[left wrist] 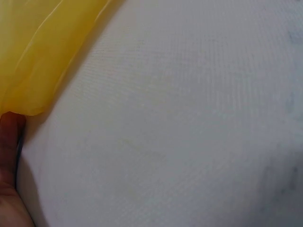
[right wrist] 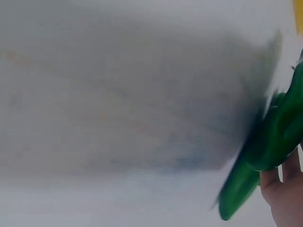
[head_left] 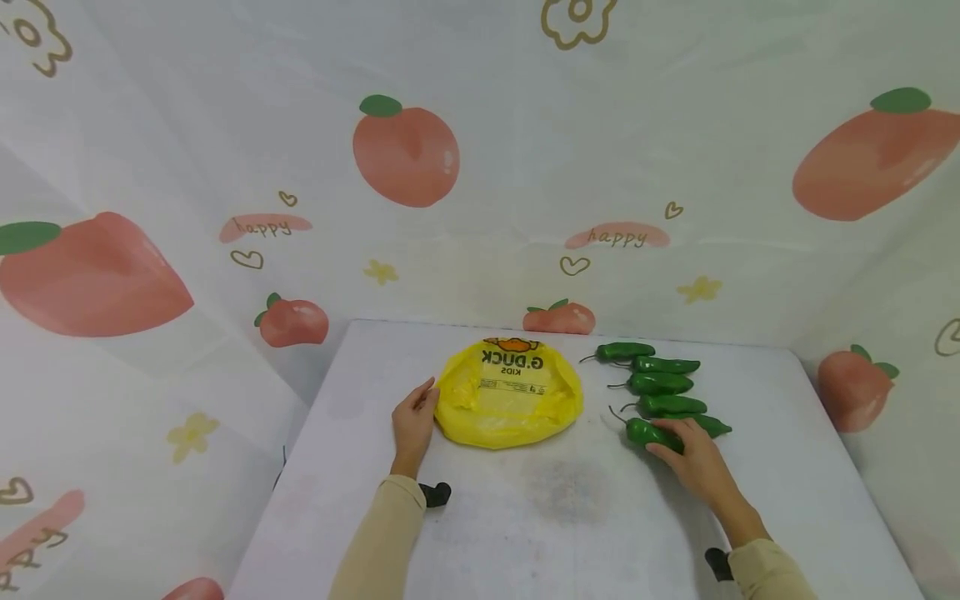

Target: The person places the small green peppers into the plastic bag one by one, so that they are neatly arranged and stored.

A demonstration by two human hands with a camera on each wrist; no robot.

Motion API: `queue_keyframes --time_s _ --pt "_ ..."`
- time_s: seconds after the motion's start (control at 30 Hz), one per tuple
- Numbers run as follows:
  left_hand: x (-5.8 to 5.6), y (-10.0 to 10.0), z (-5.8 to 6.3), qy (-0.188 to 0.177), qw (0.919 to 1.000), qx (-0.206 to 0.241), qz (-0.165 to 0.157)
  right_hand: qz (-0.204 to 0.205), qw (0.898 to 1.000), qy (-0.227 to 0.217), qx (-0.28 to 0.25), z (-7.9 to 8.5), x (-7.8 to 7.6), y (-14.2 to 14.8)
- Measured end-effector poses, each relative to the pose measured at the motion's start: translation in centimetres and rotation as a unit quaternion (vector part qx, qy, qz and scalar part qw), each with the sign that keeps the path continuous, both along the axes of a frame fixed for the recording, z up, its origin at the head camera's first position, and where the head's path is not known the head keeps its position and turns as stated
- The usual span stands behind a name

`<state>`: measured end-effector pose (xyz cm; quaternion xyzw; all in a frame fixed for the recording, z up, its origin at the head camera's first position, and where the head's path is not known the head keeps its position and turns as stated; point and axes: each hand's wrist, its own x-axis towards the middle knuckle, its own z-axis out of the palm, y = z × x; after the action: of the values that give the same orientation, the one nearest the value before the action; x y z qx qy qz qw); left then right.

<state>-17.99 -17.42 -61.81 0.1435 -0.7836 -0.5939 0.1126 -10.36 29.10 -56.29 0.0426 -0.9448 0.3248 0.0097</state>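
Observation:
A yellow plastic bag (head_left: 517, 425) with a duck print and mirrored lettering lies on the white table, its mouth spread into a round shape. At its left edge, my left hand (head_left: 414, 421) pinches the rim; the left wrist view catches only part of that hand, beside the yellow plastic (left wrist: 42, 61). On the right, my right hand (head_left: 697, 458) grips a green pepper (head_left: 649, 433) by its thick body, its thin stem pointing up and left. Another pepper (right wrist: 239, 189) shows behind the held one in the right wrist view.
Several more green peppers (head_left: 660, 383) lie in a loose column right of the bag, stems to the left. A white cloth (head_left: 480, 250) printed with peaches hangs behind the table (head_left: 480, 533) and on both sides. Small black objects (head_left: 437, 494) sit by each wrist.

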Motion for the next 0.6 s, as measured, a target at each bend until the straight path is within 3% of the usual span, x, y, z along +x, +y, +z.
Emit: queue_keyframes --time_s 0.27,0.6 --pt "0.0 -0.2 0.2 0.013 0.9998 0.014 0.008 0.006 1.000 0.024 0.004 2.1 -1.2 -0.6" --pt "-0.1 -0.1 0.1 0.002 0.9998 -0.011 0.017 0.026 0.999 0.044 0.005 4.5 -3.1 -1.3"
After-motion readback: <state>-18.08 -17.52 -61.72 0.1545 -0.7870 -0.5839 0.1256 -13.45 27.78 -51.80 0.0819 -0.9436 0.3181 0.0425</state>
